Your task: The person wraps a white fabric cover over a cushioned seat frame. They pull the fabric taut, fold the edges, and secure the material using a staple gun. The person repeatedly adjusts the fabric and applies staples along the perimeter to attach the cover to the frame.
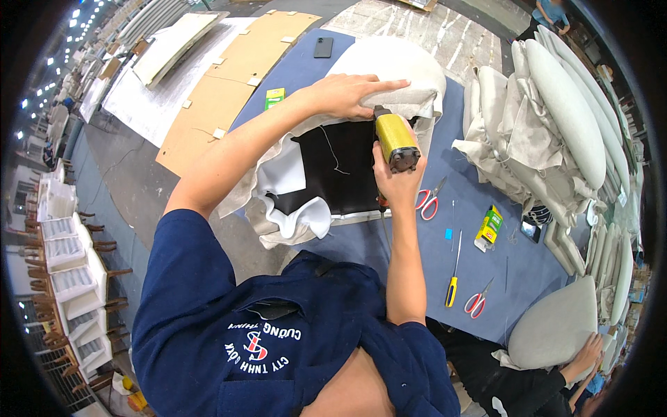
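Observation:
In front of me lies an upholstered panel with light beige fabric [392, 59] at its far end and a black backing [340, 177] facing up. My left hand [340, 96] rests on the far fabric edge, index finger stretched out and thumb apart. My right hand [397, 182] is wrapped round a yellow and black staple gun [396, 137], its nose at the fabric fold beside my left fingertips. A hose runs down from the tool along my right forearm. White padding [306, 219] and loose fabric hang off the panel's near left side.
Red-handled scissors [429, 205], a second pair [477, 302], a yellow screwdriver [452, 288] and a green-yellow box [488, 228] lie right on the blue table [528, 278]. Covered panels [563, 104] are stacked beyond. A co-worker's hand [587, 354] touches a grey cushion [556, 323]. A phone [323, 47] lies far.

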`<state>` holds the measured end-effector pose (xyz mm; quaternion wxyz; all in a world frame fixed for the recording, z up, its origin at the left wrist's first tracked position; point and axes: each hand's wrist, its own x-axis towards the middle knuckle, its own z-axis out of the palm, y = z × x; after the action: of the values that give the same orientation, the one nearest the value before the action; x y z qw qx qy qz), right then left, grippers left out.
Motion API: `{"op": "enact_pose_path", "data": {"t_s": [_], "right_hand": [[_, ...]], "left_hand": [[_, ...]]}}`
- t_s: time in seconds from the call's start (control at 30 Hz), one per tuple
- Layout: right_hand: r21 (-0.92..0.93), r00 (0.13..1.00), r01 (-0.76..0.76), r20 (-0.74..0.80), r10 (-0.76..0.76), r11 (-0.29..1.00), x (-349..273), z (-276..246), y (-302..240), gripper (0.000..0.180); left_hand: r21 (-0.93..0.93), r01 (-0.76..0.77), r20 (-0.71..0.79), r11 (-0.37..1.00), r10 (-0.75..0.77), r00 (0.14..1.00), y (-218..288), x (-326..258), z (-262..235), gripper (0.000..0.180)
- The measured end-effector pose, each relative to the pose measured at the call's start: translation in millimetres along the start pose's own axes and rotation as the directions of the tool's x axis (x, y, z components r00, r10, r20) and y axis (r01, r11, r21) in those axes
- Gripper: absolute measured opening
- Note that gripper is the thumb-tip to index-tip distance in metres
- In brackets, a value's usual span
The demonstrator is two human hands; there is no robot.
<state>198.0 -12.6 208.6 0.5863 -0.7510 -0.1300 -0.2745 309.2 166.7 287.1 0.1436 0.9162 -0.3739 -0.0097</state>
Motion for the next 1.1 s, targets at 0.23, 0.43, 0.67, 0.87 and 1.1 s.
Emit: {"op": "enact_pose_path", "data": {"t_s": [0.23, 0.43, 0.67, 0.87, 1.1], "right_hand": [[-0.002, 1.0, 0.026, 0.007, -0.026, 1.0, 3.4, 1.7, -3.8, 0.061], [0.018, 0.997, 0.028, 0.07, -0.029, 0.999, -0.8, 4.9, -2.7, 0.065], [-0.044, 0.984, -0.087, 0.151, 0.092, 0.995, -33.5, -18.6, 2.2, 0.066], [-0.12, 0.992, -0.083, 0.08, 0.093, 0.989, -45.0, -20.1, 18.1, 0.064], [-0.113, 0.988, -0.119, 0.082, 0.129, 0.986, -40.4, -15.5, 14.2, 0.061]], "left_hand": [[0.006, 0.02, 0.018, 1.0, -0.02, 1.0, 1.5, -1.2, -1.3, 0.108], [-0.069, -0.011, 0.077, 0.998, 0.016, 0.997, 0.4, 2.6, -1.6, 0.116], [-0.54, 0.439, 0.44, 0.718, -0.203, 0.875, -49.2, -3.7, -31.6, 0.082], [-0.388, 0.564, 0.43, 0.729, -0.398, 0.811, -39.5, 0.2, -16.2, 0.087], [-0.343, 0.194, 0.146, 0.919, -0.152, 0.978, -22.8, -14.9, -6.2, 0.07]]}}
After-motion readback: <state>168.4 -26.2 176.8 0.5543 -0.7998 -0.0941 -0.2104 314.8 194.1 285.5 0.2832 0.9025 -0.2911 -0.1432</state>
